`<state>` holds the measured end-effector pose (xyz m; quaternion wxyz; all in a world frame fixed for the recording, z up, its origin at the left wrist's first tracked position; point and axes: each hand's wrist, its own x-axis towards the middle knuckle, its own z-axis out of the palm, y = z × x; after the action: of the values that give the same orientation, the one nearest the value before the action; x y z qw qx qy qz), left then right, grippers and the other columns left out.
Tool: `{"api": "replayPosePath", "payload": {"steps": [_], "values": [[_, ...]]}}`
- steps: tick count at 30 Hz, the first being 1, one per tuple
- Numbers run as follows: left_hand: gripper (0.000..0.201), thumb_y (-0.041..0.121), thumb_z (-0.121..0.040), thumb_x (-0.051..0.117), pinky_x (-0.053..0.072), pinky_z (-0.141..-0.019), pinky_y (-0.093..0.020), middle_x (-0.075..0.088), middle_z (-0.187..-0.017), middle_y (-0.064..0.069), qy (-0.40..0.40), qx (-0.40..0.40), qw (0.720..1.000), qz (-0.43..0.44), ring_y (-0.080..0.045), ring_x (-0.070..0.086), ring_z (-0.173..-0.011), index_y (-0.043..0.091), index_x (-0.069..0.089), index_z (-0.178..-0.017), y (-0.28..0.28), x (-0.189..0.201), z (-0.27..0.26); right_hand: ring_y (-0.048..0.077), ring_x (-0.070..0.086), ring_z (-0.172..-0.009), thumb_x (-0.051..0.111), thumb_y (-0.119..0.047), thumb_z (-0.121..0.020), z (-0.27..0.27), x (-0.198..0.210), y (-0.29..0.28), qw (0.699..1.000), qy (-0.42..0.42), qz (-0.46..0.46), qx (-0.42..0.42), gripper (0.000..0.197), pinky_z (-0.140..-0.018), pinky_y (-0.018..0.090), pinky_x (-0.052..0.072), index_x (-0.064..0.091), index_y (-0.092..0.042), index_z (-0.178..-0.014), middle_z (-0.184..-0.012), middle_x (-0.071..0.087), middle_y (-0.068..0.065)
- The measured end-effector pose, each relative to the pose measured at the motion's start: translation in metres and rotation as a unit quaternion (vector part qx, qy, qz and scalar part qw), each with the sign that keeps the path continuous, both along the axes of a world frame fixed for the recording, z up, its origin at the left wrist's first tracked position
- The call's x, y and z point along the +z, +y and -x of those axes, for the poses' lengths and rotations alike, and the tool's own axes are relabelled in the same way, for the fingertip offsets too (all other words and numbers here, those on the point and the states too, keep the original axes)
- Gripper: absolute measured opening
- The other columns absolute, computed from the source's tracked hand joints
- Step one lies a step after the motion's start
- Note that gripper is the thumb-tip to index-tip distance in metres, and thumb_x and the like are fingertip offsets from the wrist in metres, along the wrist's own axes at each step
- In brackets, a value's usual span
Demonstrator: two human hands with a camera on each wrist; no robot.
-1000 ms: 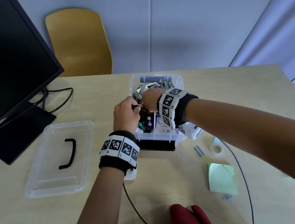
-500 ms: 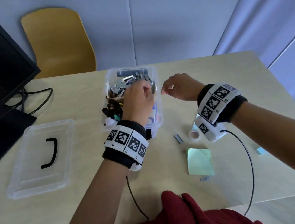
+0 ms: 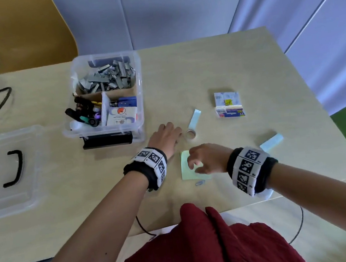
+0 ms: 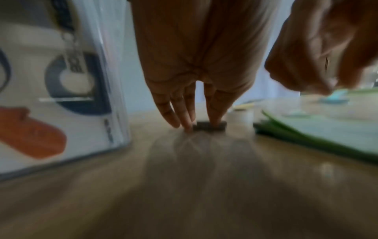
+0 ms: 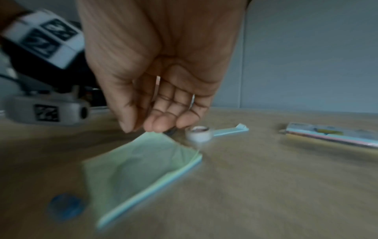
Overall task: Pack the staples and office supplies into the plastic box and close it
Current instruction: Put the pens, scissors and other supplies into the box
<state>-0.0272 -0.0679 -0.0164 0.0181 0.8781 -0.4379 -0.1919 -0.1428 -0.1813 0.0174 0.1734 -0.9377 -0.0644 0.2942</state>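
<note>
The clear plastic box [image 3: 141, 104] stands open, with loose grey staples [image 3: 107, 78] in its far compartment and pens and small cartons in the near ones. My left hand [image 3: 178, 132] reaches over the table just right of the box. Its straight fingers touch a short grey staple strip [image 4: 209, 126] beside a small tape roll [image 3: 190, 134]. My right hand [image 3: 189, 161] hovers over a green sticky-note pad [image 3: 185, 169], fingers loosely bent. Its fingertips [image 5: 157, 125] are just above the pad's [image 5: 143, 161] far corner, holding nothing.
The clear lid [image 3: 33, 179] with a black handle lies left of the box. A light blue strip [image 3: 195, 117], a packet of sticky flags [image 3: 228, 105], a pale blue block [image 3: 271, 142] and a paper clip [image 3: 200, 182] lie on the table. A yellow chair [image 3: 27, 33] stands behind.
Both hands have left the box and come down to the table on its right. The left went to the staple strip, the right to the green pad.
</note>
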Motion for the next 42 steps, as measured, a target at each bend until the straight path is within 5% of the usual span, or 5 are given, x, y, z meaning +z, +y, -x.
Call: {"api": "replayPosePath", "payload": {"steps": [12, 17, 25, 31, 42], "values": [[0.019, 0.009, -0.096, 0.042, 0.044, -0.076, -0.04, 0.049, -0.118, -0.011, 0.003, 0.1, 0.994, 0.035, -0.029, 0.052, -0.107, 0.004, 0.049, -0.113, 0.004, -0.013, 0.007, 0.029, 0.056, -0.097, 0.058, -0.031, -0.088, 0.027, -0.021, -0.002, 0.997, -0.017, -0.037, 0.066, 0.03, -0.081, 0.036, 0.046, 0.063, -0.014, -0.112, -0.116, 0.052, 0.007], [0.023, 0.006, -0.094, 0.043, 0.043, -0.078, -0.04, 0.047, -0.12, -0.012, 0.015, 0.125, 0.991, 0.035, -0.03, 0.051, -0.107, 0.004, 0.047, -0.116, 0.013, -0.014, 0.008, 0.027, 0.059, -0.069, 0.07, -0.012, -0.072, 0.038, -0.034, 0.001, 0.988, -0.102, -0.037, 0.111, 0.007, -0.06, 0.031, 0.043, 0.063, -0.014, -0.072, -0.084, 0.058, 0.007], [0.015, 0.006, -0.094, 0.041, 0.046, -0.081, -0.04, 0.059, -0.112, -0.017, 0.077, 0.165, 0.979, 0.094, -0.033, 0.057, -0.101, 0.001, 0.045, -0.108, 0.012, 0.025, 0.008, 0.018, 0.045, -0.07, 0.05, 0.006, -0.083, -0.004, -0.009, -0.002, 0.982, -0.116, -0.137, -0.053, 0.009, -0.065, 0.019, 0.029, 0.059, 0.005, -0.082, -0.076, 0.051, 0.001], [0.009, 0.009, -0.094, 0.046, 0.052, -0.079, -0.044, 0.062, -0.092, -0.022, 0.119, 0.284, 0.913, 0.267, -0.038, 0.06, -0.087, 0.004, 0.053, -0.092, 0.032, 0.093, -0.008, -0.003, 0.052, -0.057, 0.06, 0.001, -0.082, -0.089, 0.053, -0.008, 0.911, -0.26, -0.197, -0.253, 0.009, -0.061, 0.002, 0.036, 0.068, 0.002, -0.085, -0.074, 0.062, 0.005], [0.024, 0.0, -0.087, 0.054, 0.055, -0.052, -0.018, 0.061, -0.105, -0.021, 0.093, 0.444, 0.798, 0.396, -0.021, 0.067, -0.07, 0.019, 0.054, -0.072, 0.094, 0.14, -0.129, 0.027, 0.034, -0.116, 0.049, -0.016, -0.09, -0.187, 0.06, 0.068, 0.948, -0.274, 0.025, -0.16, 0.021, -0.095, 0.044, 0.03, 0.068, -0.012, -0.098, -0.119, 0.047, 0.006]]}}
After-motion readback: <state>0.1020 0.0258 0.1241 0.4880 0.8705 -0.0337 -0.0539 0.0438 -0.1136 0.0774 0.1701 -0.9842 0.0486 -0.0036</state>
